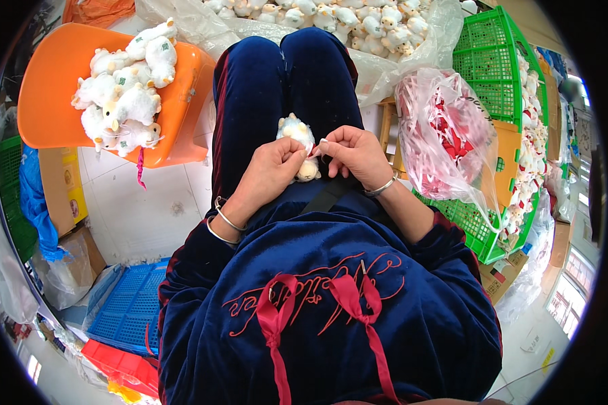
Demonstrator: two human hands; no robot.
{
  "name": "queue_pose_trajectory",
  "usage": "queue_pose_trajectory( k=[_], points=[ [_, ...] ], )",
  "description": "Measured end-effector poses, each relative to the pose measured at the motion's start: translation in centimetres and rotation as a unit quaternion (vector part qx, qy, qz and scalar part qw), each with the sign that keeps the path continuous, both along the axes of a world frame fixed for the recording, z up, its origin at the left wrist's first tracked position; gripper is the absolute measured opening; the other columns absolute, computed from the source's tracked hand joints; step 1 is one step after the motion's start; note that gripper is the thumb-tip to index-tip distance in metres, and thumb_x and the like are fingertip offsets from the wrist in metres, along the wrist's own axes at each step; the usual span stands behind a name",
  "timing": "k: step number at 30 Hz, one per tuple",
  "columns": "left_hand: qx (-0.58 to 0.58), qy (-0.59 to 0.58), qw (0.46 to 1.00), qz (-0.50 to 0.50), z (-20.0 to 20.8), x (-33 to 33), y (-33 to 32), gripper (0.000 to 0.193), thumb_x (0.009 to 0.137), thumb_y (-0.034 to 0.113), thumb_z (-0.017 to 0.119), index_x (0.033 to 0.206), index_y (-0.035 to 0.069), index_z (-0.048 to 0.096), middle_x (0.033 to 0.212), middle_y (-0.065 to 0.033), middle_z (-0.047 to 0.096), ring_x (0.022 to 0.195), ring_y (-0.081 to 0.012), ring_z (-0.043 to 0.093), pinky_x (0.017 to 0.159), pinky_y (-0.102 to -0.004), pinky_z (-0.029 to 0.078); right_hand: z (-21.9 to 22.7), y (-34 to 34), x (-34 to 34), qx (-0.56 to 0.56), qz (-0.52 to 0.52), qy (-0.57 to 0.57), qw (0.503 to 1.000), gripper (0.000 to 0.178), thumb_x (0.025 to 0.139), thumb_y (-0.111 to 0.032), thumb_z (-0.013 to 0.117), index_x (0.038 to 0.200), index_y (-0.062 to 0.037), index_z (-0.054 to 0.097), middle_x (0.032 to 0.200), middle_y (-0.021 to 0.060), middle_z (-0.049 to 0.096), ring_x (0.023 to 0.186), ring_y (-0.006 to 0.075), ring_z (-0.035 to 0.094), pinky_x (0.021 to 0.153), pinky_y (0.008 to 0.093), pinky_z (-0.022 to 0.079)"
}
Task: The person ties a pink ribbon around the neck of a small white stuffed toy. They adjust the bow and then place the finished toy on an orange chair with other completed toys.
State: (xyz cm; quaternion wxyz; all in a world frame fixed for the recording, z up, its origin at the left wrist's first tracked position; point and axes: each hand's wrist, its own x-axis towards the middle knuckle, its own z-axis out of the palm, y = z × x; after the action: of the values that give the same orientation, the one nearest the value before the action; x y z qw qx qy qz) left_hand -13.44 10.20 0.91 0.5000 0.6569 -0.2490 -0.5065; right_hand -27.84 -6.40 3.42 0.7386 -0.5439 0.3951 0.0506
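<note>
A small white plush sheep (296, 129) lies on my lap between my thighs, its pale head pointing toward me. My left hand (274, 167) is closed at the toy's left side, with thumb and forefinger pinched against its neck. From the other side my right hand (358, 156) reaches in with thumb and forefinger pinched together. A thin red strip (315, 151) shows at those right fingertips, beside the toy's neck. My fingers cover part of the toy's middle.
On the left, an orange chair (47, 94) holds a pile of plush sheep (125, 101). More lie on plastic sheeting (240, 30) ahead. A clear bag (419, 128) with red pieces stands right, beside green crates (483, 61). Blue crates (128, 304) sit lower left.
</note>
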Motion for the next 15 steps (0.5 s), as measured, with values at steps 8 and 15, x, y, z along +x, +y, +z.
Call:
queue_pose_trajectory(
  k=[8,15],
  points=[
    [-0.002,-0.001,1.0,-0.004,-0.1,0.1,0.0,0.022,0.101,0.018,0.065,0.099,-0.003,0.071,0.076,-0.0036,0.069,0.068,-0.0069,0.06,0.064,-0.0254,0.048,-0.7,0.7,0.0,-0.139,0.037,-0.044,0.989,0.014,0.096,-0.011,0.076,0.097,-0.0008,0.066,0.086,0.0012,0.069,0.063,0.0026,0.06,0.054,0.0173,0.044],
    [-0.004,0.003,1.0,-0.005,-0.5,0.2,0.1,0.022,0.101,0.018,0.065,0.099,-0.003,0.071,0.075,-0.0029,0.068,0.068,-0.0064,0.059,0.063,-0.0253,0.048,-1.7,1.1,-0.2,-0.272,0.055,-0.094,0.956,0.009,0.097,-0.005,0.069,0.09,-0.0007,0.063,0.092,0.0009,0.066,0.07,0.0021,0.056,0.062,0.0188,0.046]
  ],
)
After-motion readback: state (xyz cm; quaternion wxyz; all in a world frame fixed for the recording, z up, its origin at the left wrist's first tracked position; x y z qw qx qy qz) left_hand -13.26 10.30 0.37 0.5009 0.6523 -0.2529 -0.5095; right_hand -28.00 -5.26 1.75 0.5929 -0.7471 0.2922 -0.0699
